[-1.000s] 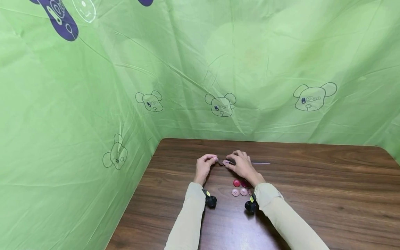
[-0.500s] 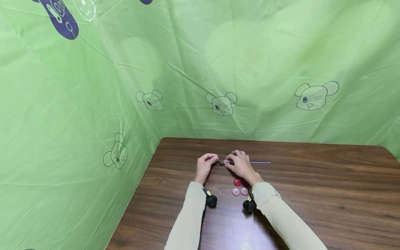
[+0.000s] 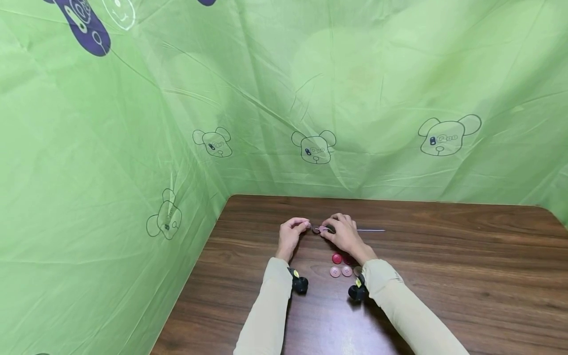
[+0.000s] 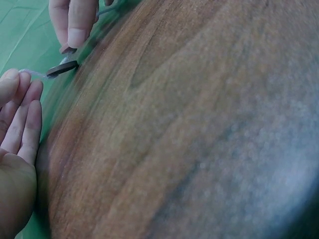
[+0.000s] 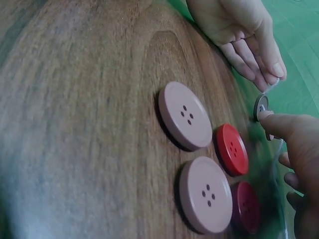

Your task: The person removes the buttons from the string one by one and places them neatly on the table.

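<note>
My left hand (image 3: 290, 237) pinches one end of a pale purple string (image 3: 372, 230) between thumb and fingertips. Threaded on the string close by is a dark button (image 4: 63, 68), tilted in the left wrist view. Just right of it, my right hand (image 3: 345, 235) pinches a pink button (image 3: 322, 229) that the string also seems to pass through; the fingers partly cover it. Beyond the right hand the string's other end lies straight on the table.
Nearer on the wooden table (image 3: 443, 256) lie two pink buttons (image 5: 185, 115), a red button (image 5: 232, 149) and a dark red button (image 5: 245, 208). A brownish button (image 3: 357, 271) is partly hidden by the right wrist's camera (image 3: 356, 292). Green cloth (image 3: 377, 162) stands behind.
Between half a second ago and now, my right wrist swings slightly right, uncovering parts of the dark red and brownish buttons. My left hand stays almost still, and both pinches hold.
</note>
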Demonstrator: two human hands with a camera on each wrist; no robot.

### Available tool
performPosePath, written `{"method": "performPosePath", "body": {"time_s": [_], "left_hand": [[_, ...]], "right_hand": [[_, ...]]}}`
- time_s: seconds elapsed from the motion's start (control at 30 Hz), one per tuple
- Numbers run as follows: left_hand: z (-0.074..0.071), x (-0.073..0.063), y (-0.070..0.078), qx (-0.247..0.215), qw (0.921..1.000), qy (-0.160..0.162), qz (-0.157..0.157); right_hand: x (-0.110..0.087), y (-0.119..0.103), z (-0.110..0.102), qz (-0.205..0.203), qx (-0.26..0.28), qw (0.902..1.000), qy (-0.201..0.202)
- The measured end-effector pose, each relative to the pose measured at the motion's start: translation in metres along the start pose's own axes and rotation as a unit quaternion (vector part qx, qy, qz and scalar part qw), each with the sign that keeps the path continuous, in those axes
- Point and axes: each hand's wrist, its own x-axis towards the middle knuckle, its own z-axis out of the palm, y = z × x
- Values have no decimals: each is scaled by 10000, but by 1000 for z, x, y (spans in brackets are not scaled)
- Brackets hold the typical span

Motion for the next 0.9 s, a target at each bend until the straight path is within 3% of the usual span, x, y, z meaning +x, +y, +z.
{"method": "performPosePath", "body": {"time_s": [0.27, 0.9], "left_hand": [[1, 1, -1, 23, 10000, 83, -46], [-1, 1, -1, -96, 9999, -84, -87]], "right_hand": [[-5, 6, -5, -5, 142, 9999, 45], [-15, 17, -19, -86, 229, 9994, 226]]}}
